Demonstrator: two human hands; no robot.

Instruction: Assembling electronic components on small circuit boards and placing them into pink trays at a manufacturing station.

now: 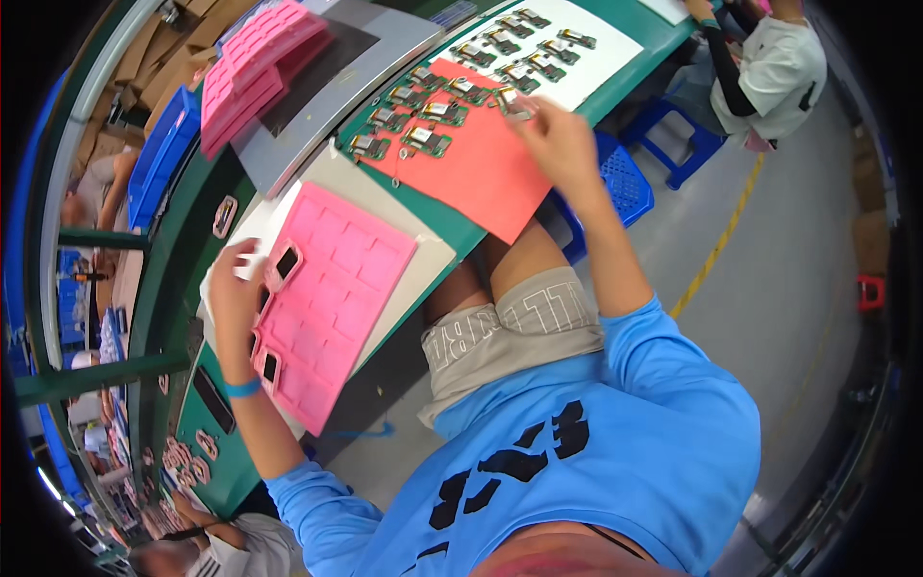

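Note:
At the left edge of a pink compartment tray (332, 260) is my left hand (234, 288), its fingers bent and apart. Beside its fingertips, a small pink-framed device with a dark screen (286, 263) lies on the tray. A similar pink-framed device (271, 369) sits lower along the same edge, and my hand and wrist partly cover others there. My right hand (560, 144) reaches over a red sheet (471, 168), fingers pinched on a small circuit board (508, 98) at the sheet's upper edge. Several green boards with silver parts (426, 140) lie left of it.
More boards (546, 65) rest in rows on a white sheet (606, 53). Stacked pink trays (255, 62) stand on a grey surface at the far left. A dark phone (213, 400) and loose pink frames (183, 462) lie lower left. Blue stools (673, 139) and a seated co-worker (769, 72) are at right.

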